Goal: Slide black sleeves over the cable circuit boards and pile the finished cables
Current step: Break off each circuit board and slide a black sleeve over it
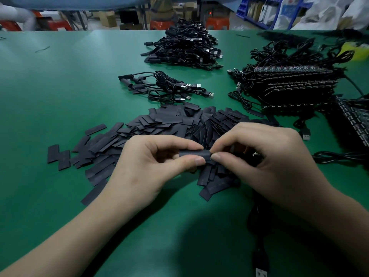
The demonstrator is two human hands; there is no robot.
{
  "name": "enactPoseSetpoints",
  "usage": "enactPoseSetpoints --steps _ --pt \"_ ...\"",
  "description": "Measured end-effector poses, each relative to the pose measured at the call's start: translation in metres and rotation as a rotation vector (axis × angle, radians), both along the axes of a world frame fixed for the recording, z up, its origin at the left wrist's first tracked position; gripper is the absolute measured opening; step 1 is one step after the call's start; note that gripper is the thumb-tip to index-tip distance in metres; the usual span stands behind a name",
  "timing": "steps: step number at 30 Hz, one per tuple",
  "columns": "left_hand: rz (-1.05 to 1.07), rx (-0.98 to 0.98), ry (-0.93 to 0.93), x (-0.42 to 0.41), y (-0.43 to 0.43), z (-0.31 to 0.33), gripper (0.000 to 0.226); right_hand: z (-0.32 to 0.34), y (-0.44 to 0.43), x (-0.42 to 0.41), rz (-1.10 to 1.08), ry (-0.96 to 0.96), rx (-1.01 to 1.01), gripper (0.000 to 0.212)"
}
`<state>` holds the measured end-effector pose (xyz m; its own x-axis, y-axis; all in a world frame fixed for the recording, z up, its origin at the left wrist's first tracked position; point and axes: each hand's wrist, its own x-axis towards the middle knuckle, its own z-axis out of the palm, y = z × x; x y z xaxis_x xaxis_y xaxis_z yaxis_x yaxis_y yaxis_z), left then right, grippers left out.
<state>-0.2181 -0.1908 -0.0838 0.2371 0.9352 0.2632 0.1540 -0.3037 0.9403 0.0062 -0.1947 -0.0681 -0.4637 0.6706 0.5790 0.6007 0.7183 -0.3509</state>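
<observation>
The left hand (147, 162) is pinching a sleeve (193, 153) between thumb and forefinger, just above the heap of loose sleeves (169, 120) on the table (60, 86). The right hand (265, 156), fingers curled, is pinching the sleeve's right end. A cable (257, 226) is trailing from under it toward the near edge. Finished cables (163, 86) are lying beyond the heap, with boards (289, 86) stacked to the right.

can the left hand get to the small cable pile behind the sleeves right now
Likely yes once freed: the left hand now pinches a sleeve, but only the flat sleeve heap lies between it and the small cable pile.
</observation>
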Motion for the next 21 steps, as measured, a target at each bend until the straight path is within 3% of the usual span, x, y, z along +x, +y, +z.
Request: enactPoseSetpoints --steps 3,21 --pt "0.046 0.031 -0.021 0.0003 -0.0004 0.0008 0.022 0.0009 -0.0001 0.0004 -0.057 0.024 -0.026 0.012" --pt "0.134 0.227 0.146 0.0009 -0.006 0.0005 0.023 -0.0046 -0.0054 -0.0044 -0.085 0.053 0.035 0.006"
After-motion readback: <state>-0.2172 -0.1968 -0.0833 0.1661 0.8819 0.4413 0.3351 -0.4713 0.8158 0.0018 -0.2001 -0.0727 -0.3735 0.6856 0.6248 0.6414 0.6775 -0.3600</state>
